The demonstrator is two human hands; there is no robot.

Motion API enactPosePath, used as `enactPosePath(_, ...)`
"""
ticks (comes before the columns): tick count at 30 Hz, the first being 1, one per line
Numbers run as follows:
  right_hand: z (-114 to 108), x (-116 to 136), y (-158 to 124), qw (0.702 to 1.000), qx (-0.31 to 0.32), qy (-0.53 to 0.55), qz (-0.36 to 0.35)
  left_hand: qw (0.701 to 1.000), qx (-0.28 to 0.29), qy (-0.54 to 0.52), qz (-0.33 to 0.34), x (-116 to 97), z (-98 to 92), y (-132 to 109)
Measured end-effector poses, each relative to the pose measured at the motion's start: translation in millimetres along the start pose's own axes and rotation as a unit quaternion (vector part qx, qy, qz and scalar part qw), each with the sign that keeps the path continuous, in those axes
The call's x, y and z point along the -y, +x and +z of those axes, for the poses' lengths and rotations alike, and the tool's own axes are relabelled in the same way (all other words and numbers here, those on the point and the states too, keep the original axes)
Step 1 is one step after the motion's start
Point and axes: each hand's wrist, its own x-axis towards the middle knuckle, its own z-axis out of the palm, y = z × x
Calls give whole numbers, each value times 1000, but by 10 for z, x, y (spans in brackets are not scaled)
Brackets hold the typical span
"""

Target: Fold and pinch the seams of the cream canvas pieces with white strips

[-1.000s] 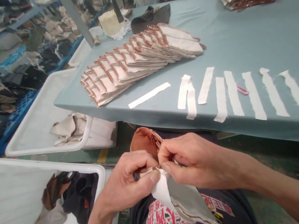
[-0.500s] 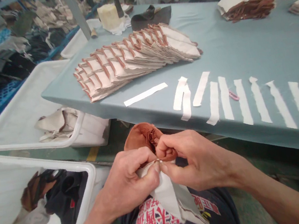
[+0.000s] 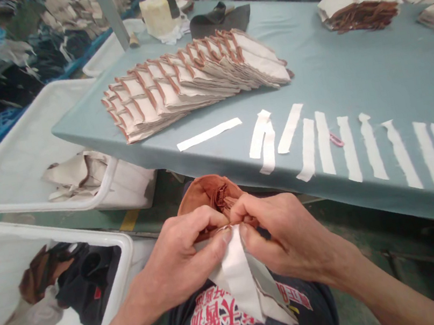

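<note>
In my lap lies a brown and off-white sewn fabric piece, its brown part gathered into folds on the far side. My left hand pinches its edge between thumb and fingers. Close beside it, my right hand is closed on the same edge, the thumbs a little apart. A white fabric strip hangs down toward me from between the two thumbs. The exact grip under the fingertips is hidden. Beneath it all is a dark apron with red lettering.
Before me a blue-covered table bears a fanned stack of white pieces with brown edges, several white strips, a pink clip and another stack. White plastic bins with fabric stand at left.
My right thumb has shifted rightward, away from the left one, and more of the white strip shows between them. Both hands keep hold of the fabric. The view has shifted slightly.
</note>
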Motion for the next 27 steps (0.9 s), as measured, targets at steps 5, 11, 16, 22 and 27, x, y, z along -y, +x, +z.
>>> enactPosePath(5, -78, -1, 40, 996, 54, 59, 40, 1000, 11, 12, 11, 6, -14, 49)
enactPosePath(11, -140, -69, 100, 970, 99, 208, 73, 994, 53, 33, 90, 47, -101, 75)
enactPosePath(16, -136, -130, 98, 930, 115, 317, 144, 967, 92, 115, 209, 96, -159, 89)
enactPosePath(22, -67, -136, 87, 905, 110, 352, 213, 931, 87, 235, 267, 175, -139, 96)
enactPosePath(27, 43, -157, 22, 902, 91, 352, 232, 933, 49, 221, 279, 248, -8, 43)
